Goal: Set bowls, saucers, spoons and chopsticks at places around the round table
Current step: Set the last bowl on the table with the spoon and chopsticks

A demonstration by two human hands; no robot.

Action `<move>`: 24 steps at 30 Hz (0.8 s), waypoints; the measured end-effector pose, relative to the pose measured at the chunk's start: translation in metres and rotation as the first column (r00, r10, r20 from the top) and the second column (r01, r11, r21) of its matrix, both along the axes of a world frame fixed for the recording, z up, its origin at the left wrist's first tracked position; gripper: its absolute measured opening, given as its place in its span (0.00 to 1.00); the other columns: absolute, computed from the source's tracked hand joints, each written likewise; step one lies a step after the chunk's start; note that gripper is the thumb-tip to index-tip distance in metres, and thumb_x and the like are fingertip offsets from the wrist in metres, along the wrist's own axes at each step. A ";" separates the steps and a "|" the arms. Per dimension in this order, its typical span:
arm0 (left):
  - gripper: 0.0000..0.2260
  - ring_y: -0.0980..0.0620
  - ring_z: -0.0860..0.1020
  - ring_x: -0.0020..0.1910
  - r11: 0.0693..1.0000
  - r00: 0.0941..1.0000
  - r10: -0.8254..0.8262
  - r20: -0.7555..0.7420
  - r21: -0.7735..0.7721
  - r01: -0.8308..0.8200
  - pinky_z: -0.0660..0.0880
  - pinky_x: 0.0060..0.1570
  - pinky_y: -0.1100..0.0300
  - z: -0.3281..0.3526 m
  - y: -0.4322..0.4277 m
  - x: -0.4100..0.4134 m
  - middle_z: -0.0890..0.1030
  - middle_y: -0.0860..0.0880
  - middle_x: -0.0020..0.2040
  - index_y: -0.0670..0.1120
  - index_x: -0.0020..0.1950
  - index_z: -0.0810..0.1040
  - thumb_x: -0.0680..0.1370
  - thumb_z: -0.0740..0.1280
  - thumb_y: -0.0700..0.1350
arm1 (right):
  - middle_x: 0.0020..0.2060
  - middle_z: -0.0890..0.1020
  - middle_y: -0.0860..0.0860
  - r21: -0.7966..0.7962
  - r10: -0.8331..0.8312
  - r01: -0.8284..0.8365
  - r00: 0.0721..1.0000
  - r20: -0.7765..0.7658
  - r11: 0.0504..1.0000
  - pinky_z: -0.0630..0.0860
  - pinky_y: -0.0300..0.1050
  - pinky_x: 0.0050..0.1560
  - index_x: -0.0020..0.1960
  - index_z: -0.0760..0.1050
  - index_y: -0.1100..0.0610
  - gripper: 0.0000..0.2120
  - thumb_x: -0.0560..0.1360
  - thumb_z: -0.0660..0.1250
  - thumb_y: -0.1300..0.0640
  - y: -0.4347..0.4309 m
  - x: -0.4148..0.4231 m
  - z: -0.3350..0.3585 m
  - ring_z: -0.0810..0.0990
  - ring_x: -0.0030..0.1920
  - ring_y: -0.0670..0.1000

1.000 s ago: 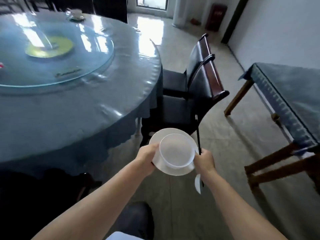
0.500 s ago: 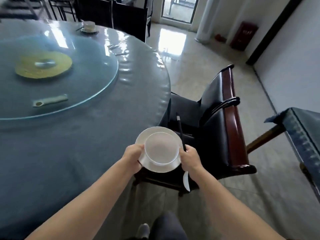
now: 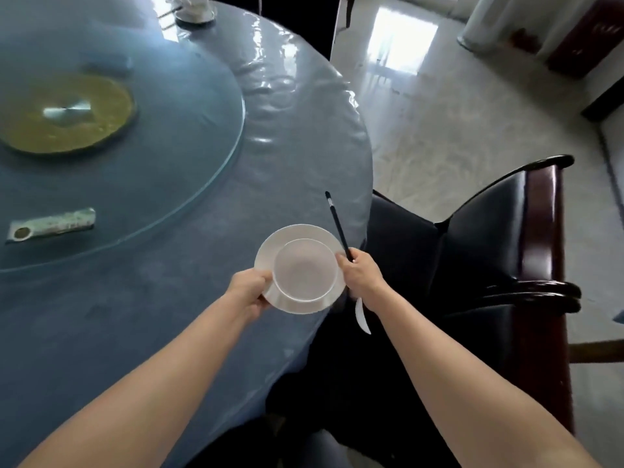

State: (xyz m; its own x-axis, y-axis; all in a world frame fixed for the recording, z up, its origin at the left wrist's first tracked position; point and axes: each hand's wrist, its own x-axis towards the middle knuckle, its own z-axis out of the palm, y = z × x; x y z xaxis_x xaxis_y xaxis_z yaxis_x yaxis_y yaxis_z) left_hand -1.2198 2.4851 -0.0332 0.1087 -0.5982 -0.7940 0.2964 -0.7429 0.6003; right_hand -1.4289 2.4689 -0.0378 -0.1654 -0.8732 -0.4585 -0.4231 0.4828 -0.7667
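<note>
One far set (image 3: 195, 10) stands well ahead of the hands, so one place looks done. Left hand (image 3: 251, 290) grips the saucer (image 3: 266, 251) carrying the bowl (image 3: 305, 270); right hand (image 3: 361, 278) grips chopsticks (image 3: 337, 224) and spoon (image 3: 362, 315), over the desk (image 3: 169, 298) edge, not yet laid down. Other places seem left.

White bowl (image 3: 305, 270) and saucer (image 3: 270, 246), black chopsticks (image 3: 337, 224), blue tablecloth (image 3: 135, 315)

Nothing here can be read. The wrapped packet (image 3: 50, 224) at the left of the frame carries print, but it is too blurred.
</note>
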 end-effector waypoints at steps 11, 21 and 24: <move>0.09 0.44 0.86 0.35 0.955 0.944 -0.291 0.157 0.107 0.277 0.79 0.29 0.58 -0.061 -0.108 0.020 0.86 0.44 0.37 0.45 0.49 0.79 0.77 0.69 0.50 | 0.37 0.81 0.51 0.077 0.113 -0.105 0.987 -0.111 0.991 0.71 0.47 0.41 0.48 0.79 0.59 0.17 0.80 0.61 0.46 -0.147 0.007 -0.049 0.76 0.38 0.51; 0.25 0.47 0.83 0.27 0.737 0.638 -0.671 0.379 0.248 0.629 0.71 0.25 0.63 -0.067 -0.139 0.027 0.85 0.46 0.31 0.40 0.44 0.81 0.82 0.54 0.58 | 0.32 0.77 0.47 0.112 -0.019 0.030 0.995 -0.095 0.993 0.68 0.42 0.33 0.36 0.75 0.52 0.16 0.79 0.64 0.45 -0.180 0.007 -0.064 0.74 0.34 0.49; 0.32 0.51 0.80 0.22 0.760 0.502 -0.585 0.637 0.214 0.613 0.77 0.34 0.58 -0.056 -0.148 0.034 0.82 0.49 0.26 0.41 0.36 0.80 0.76 0.52 0.67 | 0.29 0.73 0.47 0.116 -0.035 0.046 0.994 -0.099 0.992 0.66 0.41 0.27 0.36 0.73 0.54 0.18 0.79 0.63 0.43 -0.181 0.004 -0.063 0.71 0.29 0.50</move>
